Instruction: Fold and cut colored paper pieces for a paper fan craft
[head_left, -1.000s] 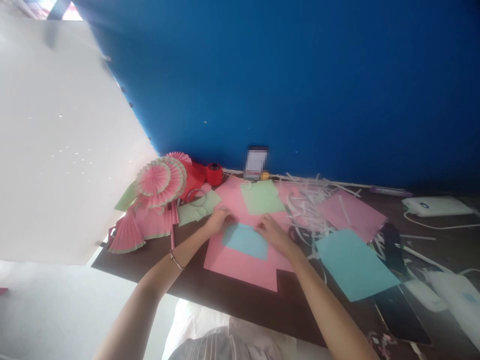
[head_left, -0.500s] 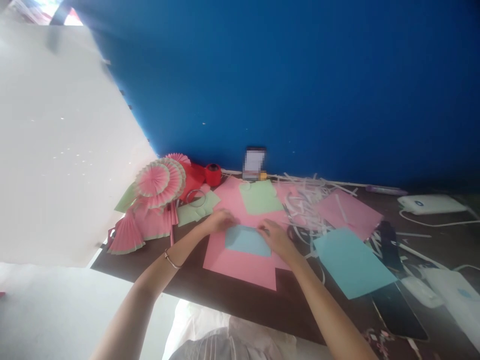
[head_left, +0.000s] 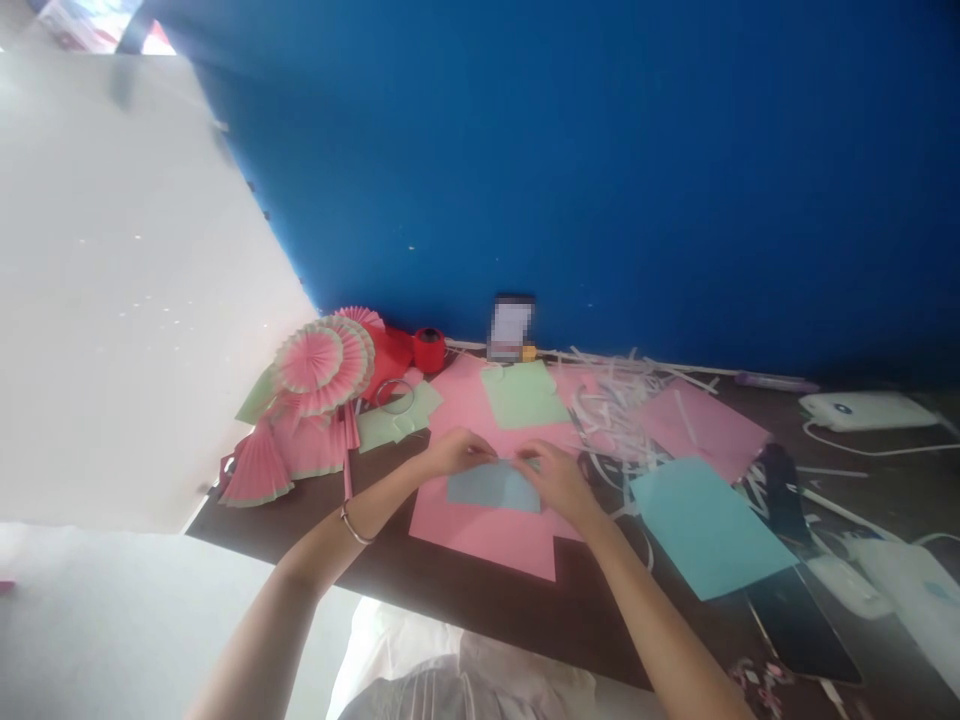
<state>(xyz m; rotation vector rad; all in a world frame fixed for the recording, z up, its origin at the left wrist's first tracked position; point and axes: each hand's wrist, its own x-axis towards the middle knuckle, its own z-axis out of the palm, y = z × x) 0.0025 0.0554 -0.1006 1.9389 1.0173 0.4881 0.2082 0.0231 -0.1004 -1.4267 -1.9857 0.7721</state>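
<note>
A small light-blue sheet of paper [head_left: 491,488] lies over the pink paper [head_left: 484,545] in the middle of the table. At its far edge my left hand [head_left: 456,452] is closed, fingertips pinching the paper near the middle of that edge. My right hand [head_left: 553,475] pinches the same edge just to the right, its fingertips close to those of the left. The fingers partly hide the far edge of the blue paper. A light-green sheet [head_left: 525,393] lies just beyond the hands on the pink paper.
Left stand pink-and-green pleated paper rosettes [head_left: 307,360], a red tape roll [head_left: 429,350] and a bangle [head_left: 395,396]. To the right are white paper strips [head_left: 619,395], a turquoise sheet [head_left: 709,525], a dark phone [head_left: 806,625] and a white device [head_left: 866,410]. A blue wall [head_left: 570,180] rises behind.
My left hand has slid right along the blue paper's far edge, bringing its fingertips nearer to the right hand's. The view has shifted slightly.
</note>
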